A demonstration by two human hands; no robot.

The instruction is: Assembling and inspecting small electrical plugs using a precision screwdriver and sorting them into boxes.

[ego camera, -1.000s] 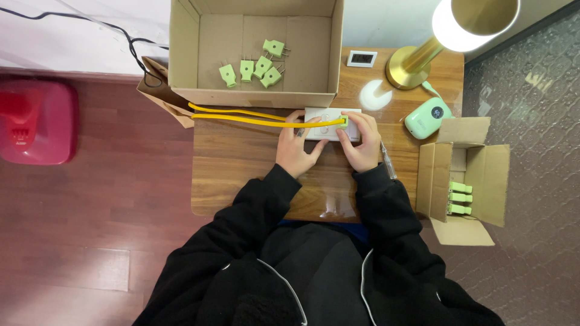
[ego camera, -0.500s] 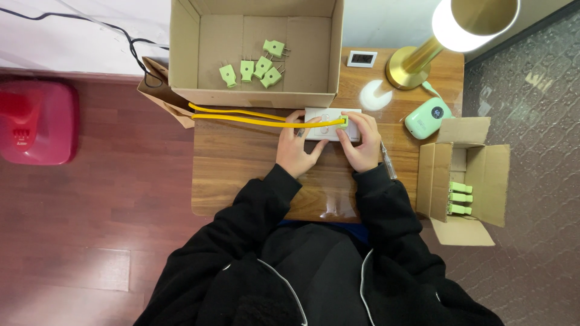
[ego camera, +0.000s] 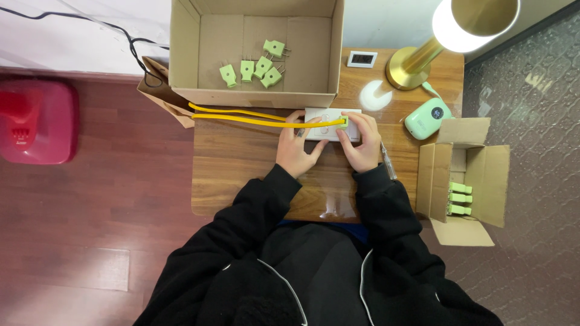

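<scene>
Far left: red appliance on the floor, black cord trailing along the wall.

Large cardboard box at the back of the wooden table, five green plugs loose inside.

Yellow cable, two strands, runs from under the box's left corner across to a white power strip lying flat just in front of the box.

Left hand rests on the strip's left end, fingers curled down onto it, thumb and forefinger close together at the cable. Can't tell whether it's actually pinching the cable or just pressing.

Right hand is on the strip's right half, fingertips closed around a small green plug seated on the strip where the cable ends.

Screwdriver lies just beside the right wrist.

Further right: brass lamp lit, small digital display, mint-green gadget, then a small open carton with three more green plugs stacked inside.
</scene>
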